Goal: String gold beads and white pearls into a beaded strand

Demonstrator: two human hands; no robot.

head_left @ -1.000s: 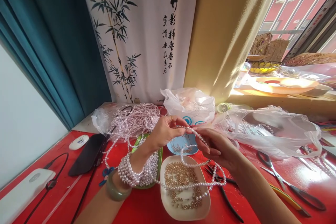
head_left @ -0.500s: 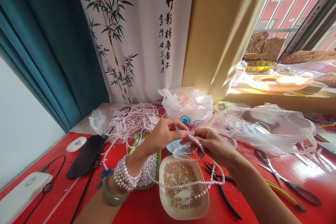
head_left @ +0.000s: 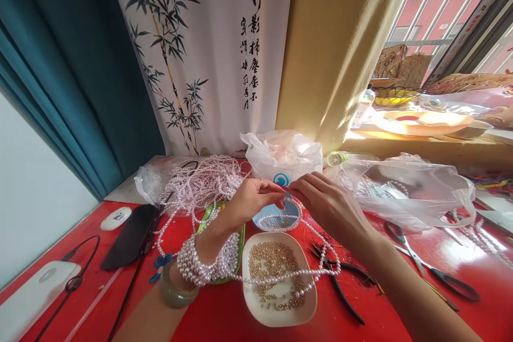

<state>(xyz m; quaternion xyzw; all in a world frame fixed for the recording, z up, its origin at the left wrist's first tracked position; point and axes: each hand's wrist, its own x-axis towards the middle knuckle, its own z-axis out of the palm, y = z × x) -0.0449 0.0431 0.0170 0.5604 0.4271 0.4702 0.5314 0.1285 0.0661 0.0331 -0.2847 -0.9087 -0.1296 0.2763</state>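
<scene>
My left hand pinches the end of a thin strand of pearl beads above a blue dish. Fingertip to fingertip with it, my right hand is closed on the same strand, its back toward me and its grip partly hidden. The strand hangs in loops below both hands and crosses a white dish of small gold beads. Several turns of pearl beads wrap my left wrist, with a green bangle behind them.
Left of the white dish is a green tray of pearl strands, with a heap of strands behind. Black-handled pliers and scissors lie right. Plastic bags stand at the back; a black phone lies left.
My right hand has turned so that its back faces up, its fingers now covering the strand's end. The loop near the fingers has shifted. My left hand has barely moved.
</scene>
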